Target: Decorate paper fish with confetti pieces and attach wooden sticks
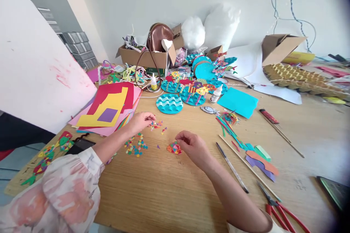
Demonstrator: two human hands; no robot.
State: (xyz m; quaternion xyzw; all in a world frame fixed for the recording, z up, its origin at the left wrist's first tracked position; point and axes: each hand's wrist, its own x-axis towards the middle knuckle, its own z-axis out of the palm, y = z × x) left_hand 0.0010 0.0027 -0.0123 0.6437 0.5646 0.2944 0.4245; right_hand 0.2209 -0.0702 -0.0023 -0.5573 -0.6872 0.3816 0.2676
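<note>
My left hand (142, 121) reaches over a small pile of coloured paper triangles (156, 125), thumb and fingers pinched together. Whatever is between those fingertips is too small to make out. My right hand (191, 145) has its fingers closed at the edge of a small paper fish (174, 148), red and orange with multicoloured bits on it, lying on the table. Below my left wrist is a scatter of round paper dots (136, 145). A lone purple triangle (158, 146) lies left of the fish.
Stacked coloured paper (104, 102) lies left. Behind are decorated turquoise discs (169, 103), a glue bottle (216, 94) and a turquoise sheet (237, 102). To the right lie a pen (232, 167), a wooden stick (248, 167), red-handled scissors (276, 205) and a phone (333, 191).
</note>
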